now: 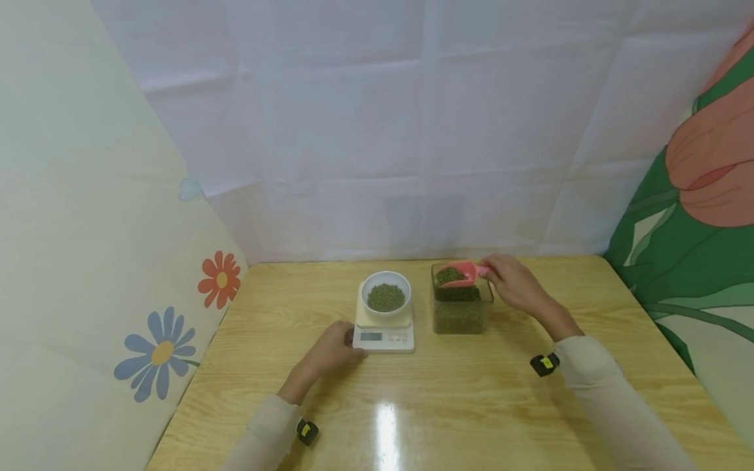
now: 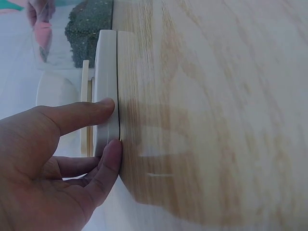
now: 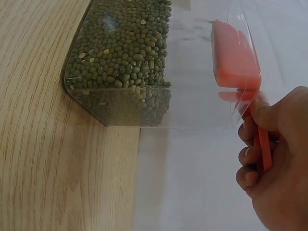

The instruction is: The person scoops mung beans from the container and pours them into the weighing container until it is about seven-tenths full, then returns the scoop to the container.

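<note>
My right hand (image 1: 515,282) grips the handle of a pink scoop (image 1: 469,271), with its bowl inside the top of a clear container (image 3: 192,108). Green mung beans (image 3: 127,53) fill the container's lower part; in the head view, beans also lie in the scoop. To the left stands a white kitchen scale (image 1: 383,341) with a small display. A white bowl (image 1: 386,276) holding mung beans sits on its cream platform (image 1: 365,318). At the scale's front left corner, my left hand (image 1: 332,347) holds the edge, thumb on the front face and fingers curled at the side.
The wooden table (image 1: 471,405) ends at a white cloth backdrop (image 1: 353,163). Flower-printed panels stand at the left (image 1: 88,248) and right (image 1: 713,176). Scale and container are a short gap apart near the table's far side.
</note>
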The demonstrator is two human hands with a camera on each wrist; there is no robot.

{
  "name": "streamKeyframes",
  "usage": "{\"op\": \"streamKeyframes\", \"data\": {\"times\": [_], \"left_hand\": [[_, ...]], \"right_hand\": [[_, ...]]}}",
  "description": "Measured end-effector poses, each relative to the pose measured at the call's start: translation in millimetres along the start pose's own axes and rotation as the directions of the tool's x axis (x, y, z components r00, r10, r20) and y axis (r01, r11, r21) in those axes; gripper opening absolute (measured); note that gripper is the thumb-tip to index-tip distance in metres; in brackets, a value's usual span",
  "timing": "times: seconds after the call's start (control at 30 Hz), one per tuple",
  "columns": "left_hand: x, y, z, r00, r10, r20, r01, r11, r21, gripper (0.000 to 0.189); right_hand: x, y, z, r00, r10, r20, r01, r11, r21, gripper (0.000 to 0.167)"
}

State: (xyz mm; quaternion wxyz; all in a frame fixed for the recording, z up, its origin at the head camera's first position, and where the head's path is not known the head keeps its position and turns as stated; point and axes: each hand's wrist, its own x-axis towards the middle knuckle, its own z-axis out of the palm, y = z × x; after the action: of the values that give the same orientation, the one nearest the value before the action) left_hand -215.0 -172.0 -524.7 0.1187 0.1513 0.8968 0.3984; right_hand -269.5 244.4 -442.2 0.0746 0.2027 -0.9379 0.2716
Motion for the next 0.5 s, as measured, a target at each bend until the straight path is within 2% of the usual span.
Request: {"op": "streamKeyframes", "data": {"times": [0.5], "left_hand": [[-1.4,2.5,1.3,1.0,-0.007,-0.027,0.008,0.999,0.037,0.038]], "right_hand": [[-2.3,0.3,-2.0,1.0,0.001,-0.021,-0.001,1.0,0.012,0.029]]}}
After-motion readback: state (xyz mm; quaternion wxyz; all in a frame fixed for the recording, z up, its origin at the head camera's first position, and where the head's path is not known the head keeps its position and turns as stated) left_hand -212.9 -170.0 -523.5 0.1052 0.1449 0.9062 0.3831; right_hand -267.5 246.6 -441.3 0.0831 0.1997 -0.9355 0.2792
